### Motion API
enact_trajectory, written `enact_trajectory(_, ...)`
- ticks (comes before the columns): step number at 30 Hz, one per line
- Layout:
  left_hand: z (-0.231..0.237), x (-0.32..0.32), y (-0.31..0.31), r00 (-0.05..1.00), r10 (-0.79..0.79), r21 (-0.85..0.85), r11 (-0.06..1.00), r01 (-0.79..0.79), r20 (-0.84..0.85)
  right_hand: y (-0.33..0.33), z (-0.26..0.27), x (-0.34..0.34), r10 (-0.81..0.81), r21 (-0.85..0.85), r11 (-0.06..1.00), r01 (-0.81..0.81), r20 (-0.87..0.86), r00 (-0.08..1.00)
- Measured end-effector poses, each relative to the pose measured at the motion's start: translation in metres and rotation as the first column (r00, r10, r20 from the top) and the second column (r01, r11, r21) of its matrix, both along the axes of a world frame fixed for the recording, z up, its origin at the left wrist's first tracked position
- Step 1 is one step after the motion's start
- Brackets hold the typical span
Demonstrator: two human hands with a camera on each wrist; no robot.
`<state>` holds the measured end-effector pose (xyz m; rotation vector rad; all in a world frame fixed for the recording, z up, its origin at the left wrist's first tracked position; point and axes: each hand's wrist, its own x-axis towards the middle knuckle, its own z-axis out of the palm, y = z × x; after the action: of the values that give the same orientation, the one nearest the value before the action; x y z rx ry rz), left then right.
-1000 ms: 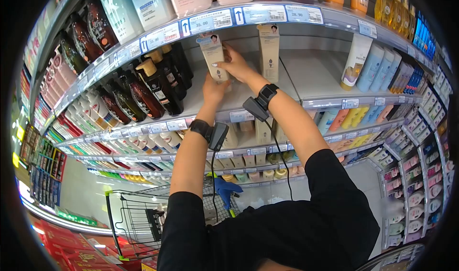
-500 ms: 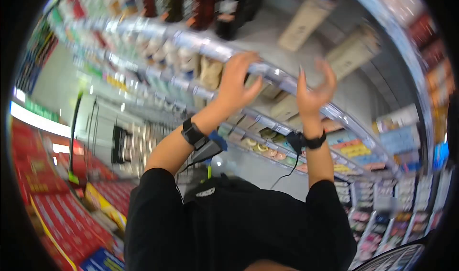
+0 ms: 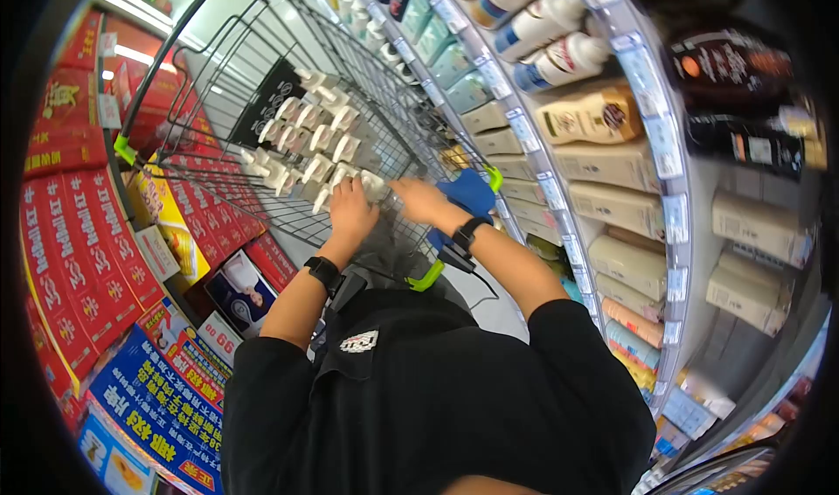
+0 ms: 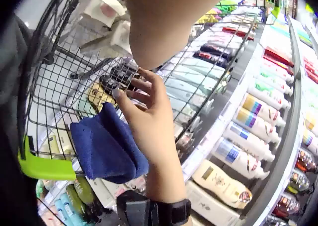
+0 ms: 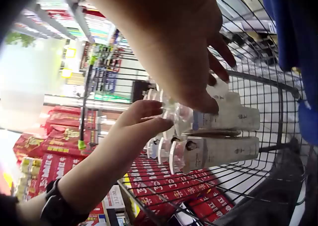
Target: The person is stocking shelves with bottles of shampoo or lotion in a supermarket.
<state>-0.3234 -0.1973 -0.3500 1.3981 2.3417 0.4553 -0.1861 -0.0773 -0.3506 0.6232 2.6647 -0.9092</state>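
In the head view, several cream pump bottles [image 3: 319, 137] with white pump tops stand in the wire shopping cart [image 3: 156, 76]. My left hand [image 3: 351, 211] is at the near end of this group. The right wrist view shows its thumb and fingers pinching the pump top of one pump bottle [image 5: 185, 117]. Just right of it, my right hand [image 3: 424, 202] hovers over the cart's near side. Its fingers are loosely bent and hold nothing in the left wrist view. A blue cloth [image 4: 107, 144] hangs on the cart beside the right hand.
Shelves to the right carry cream boxes [image 3: 616, 207], white bottles [image 3: 559, 62] and dark bottles [image 3: 730, 62]. Red cartons [image 3: 83, 259] are stacked left of the cart. A green cart corner [image 3: 426, 276] is close to the person's body.
A second ago both hands were at a cream package on the shelf. They let go, drew back, and moved left into the cart as the view turned; the package stays on the shelf.
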Motion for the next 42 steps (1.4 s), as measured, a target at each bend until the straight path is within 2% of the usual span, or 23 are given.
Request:
enact_trajectory(1, -0.003, -0.008, -0.002, 1.0, 0.018, -0.066, 0.998, -0.017, 0.005, 0.001, -0.011, -0.012, -0.034, 0.02, 0.999, 0.035, -0.054, 0.998)
enact_trajectory(2, -0.01, -0.012, -0.003, 0.998, 0.035, -0.157, 0.987, -0.027, 0.044, 0.002, -0.022, -0.022, -0.016, 0.019, 1.0, 0.016, -0.027, 1.0)
enact_trajectory(5, -0.017, -0.018, -0.005, 0.996, -0.01, -0.257, 0.966, 0.032, 0.087, 0.003, -0.037, -0.046, 0.019, 0.02, 1.0, -0.019, 0.026, 0.999)
enact_trajectory(10, -0.022, -0.017, -0.007, 0.989, 0.042, -0.314, 0.949, 0.005, 0.142, 0.012, -0.058, -0.054, 0.052, -0.037, 0.998, -0.05, 0.037, 0.998)
enact_trajectory(14, -0.03, -0.02, -0.009, 0.985, 0.054, -0.278, 0.961, -0.007, 0.163, 0.015, -0.067, -0.058, 0.079, -0.063, 0.995, -0.075, 0.066, 0.995)
enact_trajectory(17, -0.031, -0.025, -0.009, 0.983, 0.038, -0.26, 0.966, 0.01, 0.181, 0.015, -0.093, -0.058, 0.035, -0.112, 0.993, -0.035, 0.001, 0.999)
enact_trajectory(20, -0.03, -0.027, -0.009, 0.98, 0.024, -0.251, 0.968, 0.027, 0.198, 0.021, -0.089, -0.067, 0.072, -0.132, 0.989, -0.061, 0.078, 0.994)
enact_trajectory(23, -0.024, -0.028, -0.008, 0.976, -0.005, -0.279, 0.958, 0.067, 0.218, 0.031, -0.068, -0.069, 0.188, -0.105, 0.979, -0.175, 0.126, 0.974)
enact_trajectory(24, -0.019, -0.028, -0.007, 0.975, -0.024, -0.292, 0.952, 0.089, 0.22, 0.032, -0.071, -0.065, 0.263, -0.033, 0.965, -0.261, 0.125, 0.957)
enact_trajectory(27, -0.016, -0.024, -0.006, 0.98, -0.102, -0.308, 0.939, 0.151, 0.172, 0.032, -0.082, -0.055, 0.384, 0.03, 0.921, -0.389, 0.103, 0.917)
enact_trajectory(30, -0.013, -0.022, -0.006, 0.982, -0.106, -0.303, 0.941, 0.15, 0.156, 0.03, -0.099, -0.046, 0.401, 0.041, 0.916, -0.399, -0.106, 0.91)
enact_trajectory(33, -0.019, -0.022, -0.008, 0.979, -0.044, -0.29, 0.952, 0.102, 0.199, 0.03, -0.1, -0.042, 0.346, -0.085, 0.931, -0.356, -0.105, 0.932)
enact_trajectory(35, -0.022, -0.031, -0.007, 0.965, -0.034, -0.246, 0.964, 0.101, 0.26, 0.034, -0.069, -0.042, 0.218, -0.196, 0.946, -0.257, -0.201, 0.955)
enact_trajectory(37, -0.014, -0.043, -0.005, 0.935, -0.071, -0.166, 0.977, 0.136, 0.347, 0.038, -0.029, -0.034, 0.054, -0.281, 0.951, -0.127, -0.253, 0.966)
enact_trajectory(39, -0.003, -0.044, 0.0, 0.921, -0.178, -0.035, 0.979, 0.203, 0.347, 0.046, 0.007, -0.021, -0.136, -0.327, 0.944, 0.04, -0.276, 0.952)
enact_trajectory(41, 0.011, -0.04, 0.01, 0.89, -0.308, 0.099, 0.951, 0.292, 0.336, 0.053, 0.035, -0.012, -0.205, -0.259, 0.959, 0.111, -0.372, 0.905)
enact_trajectory(42, 0.02, -0.034, 0.018, 0.868, -0.297, 0.14, 0.955, 0.262, 0.398, 0.056, 0.054, -0.008, -0.25, -0.252, 0.955, 0.157, -0.397, 0.883)
